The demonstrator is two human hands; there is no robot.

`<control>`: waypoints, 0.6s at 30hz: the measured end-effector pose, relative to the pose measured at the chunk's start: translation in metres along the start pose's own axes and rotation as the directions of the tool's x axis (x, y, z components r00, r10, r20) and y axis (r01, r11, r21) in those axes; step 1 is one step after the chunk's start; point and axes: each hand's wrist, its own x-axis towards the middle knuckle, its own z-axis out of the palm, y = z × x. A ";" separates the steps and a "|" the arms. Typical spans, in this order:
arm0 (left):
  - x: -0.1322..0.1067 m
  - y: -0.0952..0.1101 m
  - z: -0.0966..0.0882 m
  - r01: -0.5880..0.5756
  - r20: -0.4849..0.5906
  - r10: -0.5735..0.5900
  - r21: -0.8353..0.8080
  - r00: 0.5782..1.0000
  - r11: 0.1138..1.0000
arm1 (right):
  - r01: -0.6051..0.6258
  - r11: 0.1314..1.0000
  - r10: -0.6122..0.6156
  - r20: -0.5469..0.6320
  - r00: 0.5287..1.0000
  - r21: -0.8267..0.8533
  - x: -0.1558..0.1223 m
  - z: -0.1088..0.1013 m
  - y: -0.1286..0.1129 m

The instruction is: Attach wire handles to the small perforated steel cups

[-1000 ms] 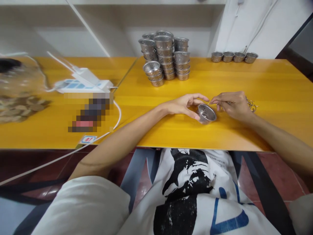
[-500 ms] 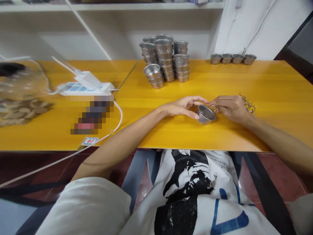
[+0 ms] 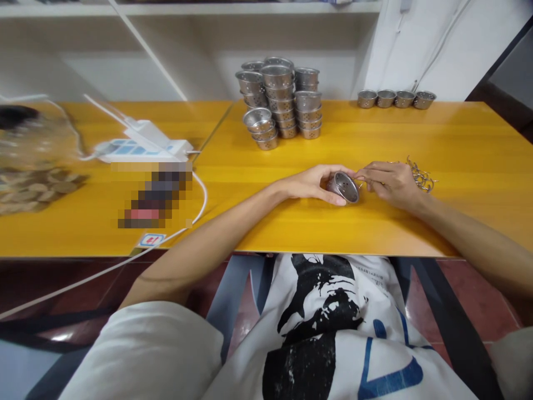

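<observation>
My left hand grips a small perforated metal cup by its side, tilted so its open mouth faces right and toward me. At the cup's right rim, my right hand pinches a thin curved metal hook; most of it is hidden by the fingers. Just beyond the right hand lies a small pile of similar curved metal hooks on the yellow table.
Stacks of perforated metal cups stand at the back, and a row of several cups sits by the wall. Leftward are a white power strip, a white cable, a blurred-out dark item and round tan discs.
The cup has turned in my left hand, its mouth now facing more to the right, and it has shifted slightly left and up. My right hand stays at its rim.
</observation>
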 end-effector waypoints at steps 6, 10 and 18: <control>0.000 0.000 0.000 0.007 0.011 -0.007 -0.019 1.000 1.000 | 0.120 0.993 -0.121 -0.108 0.987 -0.018 0.000 0.004 0.003; 0.001 -0.001 0.000 -0.011 0.002 0.011 -0.018 1.000 1.000 | 0.149 0.989 -0.149 -0.141 0.979 -0.007 0.002 0.004 0.001; 0.002 -0.006 -0.001 -0.096 0.030 0.097 -0.037 0.995 0.995 | 0.020 0.974 0.017 -0.159 0.987 0.226 0.007 0.006 -0.013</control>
